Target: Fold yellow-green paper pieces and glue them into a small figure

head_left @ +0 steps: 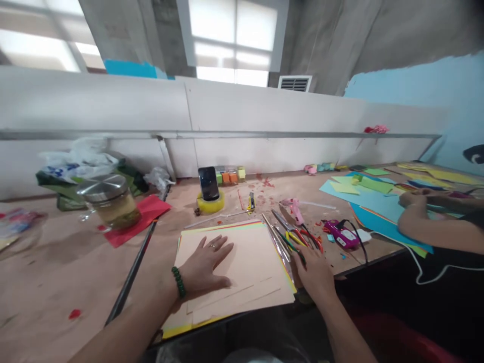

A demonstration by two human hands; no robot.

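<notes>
My left hand [204, 264] lies flat, fingers spread, on the top peach sheet of a stack of coloured paper [257, 252] at the table's near edge. A green bead bracelet [179, 281] is on that wrist. My right hand [313, 269] rests at the stack's right edge, its fingers on the handles of several scissors [293, 234] lying there; whether it grips one is unclear.
A phone [208, 183] stands in a yellow tape roll [212, 203]. A lidded glass jar [111, 200] sits on red paper [141, 219] at left. A pink glue gun [342, 235] lies to the right. Another person's arms [427, 217] work over blue and green sheets [368, 194].
</notes>
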